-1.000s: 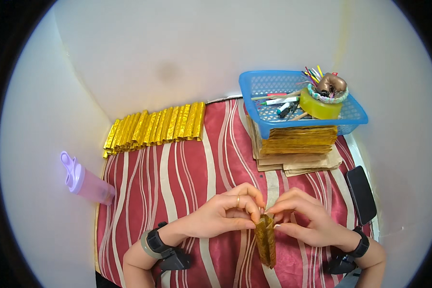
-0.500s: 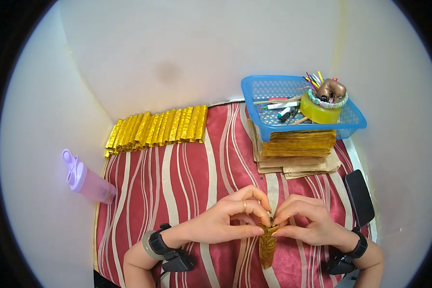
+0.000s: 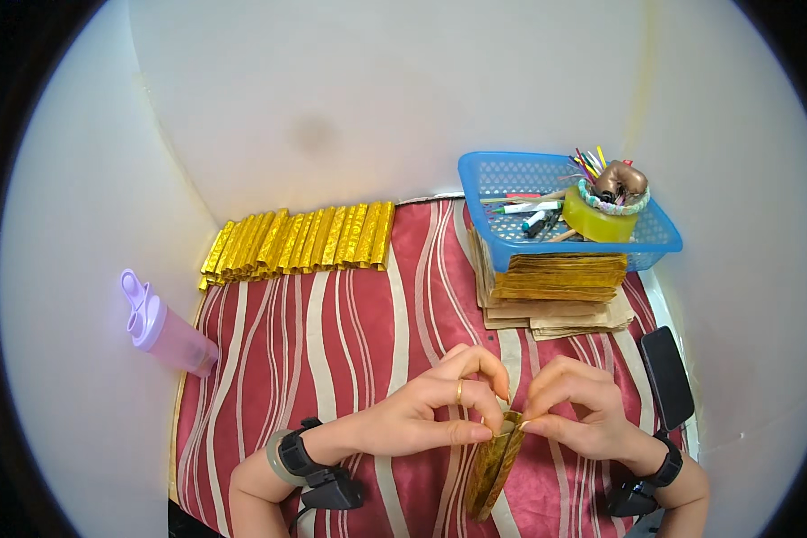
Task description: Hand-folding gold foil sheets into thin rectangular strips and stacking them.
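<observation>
A gold patterned paper piece, folded lengthwise into a narrow form, hangs from both hands near the front of the cloth. Its top edges are parted, with a paler inside showing. My left hand, with a ring on one finger, pinches the upper left edge between thumb and finger. At the upper right edge, my right hand pinches with thumb and forefinger. Farther back on the left lies a row of similar gold folded rolls, set side by side. A stack of flat gold and brown paper sheets sits at the far right.
The blue basket on the stack holds pens, yellow tape and other small items. A lilac bottle stands at the left edge, a black phone lies at the right. Striped red cloth covers the surface; pale walls surround it.
The top of the gold paper has been spread wider, my right hand moving slightly right and away from my left. The paper now tilts, its lower end farther left. The view has shifted slightly.
</observation>
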`<state>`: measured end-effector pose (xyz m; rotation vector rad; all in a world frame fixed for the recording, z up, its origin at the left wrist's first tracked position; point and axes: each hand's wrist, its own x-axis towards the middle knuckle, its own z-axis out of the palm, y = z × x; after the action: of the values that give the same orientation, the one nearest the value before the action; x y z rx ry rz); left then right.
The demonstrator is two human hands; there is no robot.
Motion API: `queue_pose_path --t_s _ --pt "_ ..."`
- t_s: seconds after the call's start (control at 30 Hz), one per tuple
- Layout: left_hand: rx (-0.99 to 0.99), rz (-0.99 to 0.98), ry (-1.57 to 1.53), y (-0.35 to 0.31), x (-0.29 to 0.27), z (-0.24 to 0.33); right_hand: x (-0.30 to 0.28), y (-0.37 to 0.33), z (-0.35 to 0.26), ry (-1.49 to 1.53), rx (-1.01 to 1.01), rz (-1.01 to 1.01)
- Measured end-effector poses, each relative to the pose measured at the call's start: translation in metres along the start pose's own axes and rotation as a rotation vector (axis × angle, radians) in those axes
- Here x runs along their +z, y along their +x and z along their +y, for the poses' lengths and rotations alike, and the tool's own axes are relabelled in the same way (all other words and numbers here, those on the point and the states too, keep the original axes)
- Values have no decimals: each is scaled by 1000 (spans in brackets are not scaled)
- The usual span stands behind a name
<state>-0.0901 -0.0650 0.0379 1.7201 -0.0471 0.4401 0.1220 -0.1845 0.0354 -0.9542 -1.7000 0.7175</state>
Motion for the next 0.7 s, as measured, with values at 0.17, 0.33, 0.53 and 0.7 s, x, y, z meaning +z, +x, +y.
queue_pose_path --t_s 0.17,0.33,0.53,0.7 --pt "-16 -42 109 2 0 1 2 1 -2 38 -5 -10" --pt "-17 -21 107 2 2 0 2 1 -4 47 22 -8" --pt "-7 9 171 2 3 3 2 2 -9 11 38 -47" --pt "-8 15 199 3 5 3 2 2 -10 -23 33 -75"
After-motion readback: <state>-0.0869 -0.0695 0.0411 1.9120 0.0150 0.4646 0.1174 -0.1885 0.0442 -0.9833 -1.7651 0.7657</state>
